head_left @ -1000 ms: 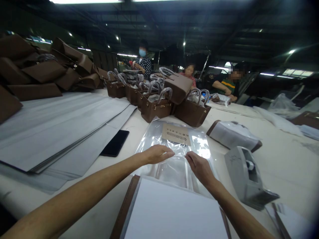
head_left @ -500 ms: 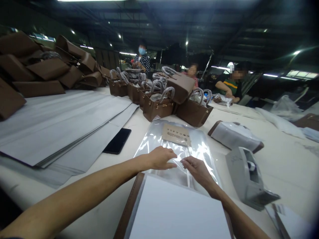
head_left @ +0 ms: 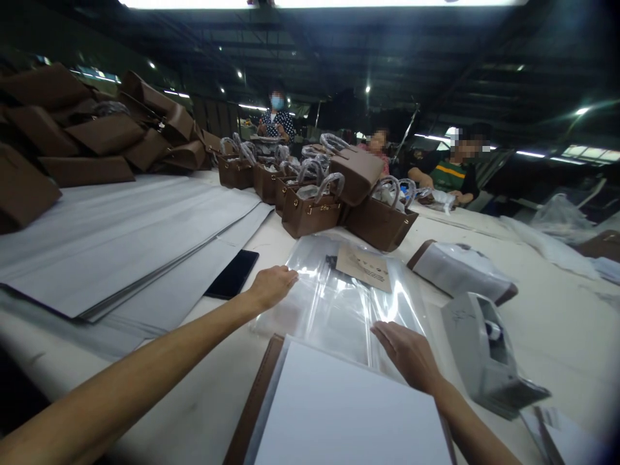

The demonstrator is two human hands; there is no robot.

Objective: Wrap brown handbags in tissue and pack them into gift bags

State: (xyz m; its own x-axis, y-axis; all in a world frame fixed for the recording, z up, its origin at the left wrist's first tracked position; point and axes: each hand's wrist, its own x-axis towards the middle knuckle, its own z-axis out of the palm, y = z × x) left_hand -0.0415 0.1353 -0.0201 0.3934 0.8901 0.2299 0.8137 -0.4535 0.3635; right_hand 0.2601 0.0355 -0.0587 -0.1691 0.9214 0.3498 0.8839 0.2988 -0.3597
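Note:
A clear plastic bag (head_left: 334,329) lies flat on the table before me, glossy and creased, with a tan printed card (head_left: 363,266) at its far part. At the bag's left edge, my left hand (head_left: 274,286) pinches the plastic between thumb and fingers. My right hand (head_left: 407,352) rests on the bag's right side, fingers stretched out and lying flat together. Closest to me is a brown handbag (head_left: 256,403), partly out of view, with a white sheet (head_left: 353,413) covering most of its upward face.
Several brown handbags (head_left: 310,210) with wrapped handles stand beyond the plastic. Grey-white sheets (head_left: 121,239) and a black phone (head_left: 233,274) lie left; brown bags (head_left: 101,135) are piled behind. A grey tape dispenser (head_left: 477,349) and wrapped bag (head_left: 462,268) sit right. Co-workers (head_left: 453,171) are across the table.
My hands have moved apart: the left went left to the bag's edge, the right slid slightly right and down. The plastic has shifted, and the card now sits farther right and tilted.

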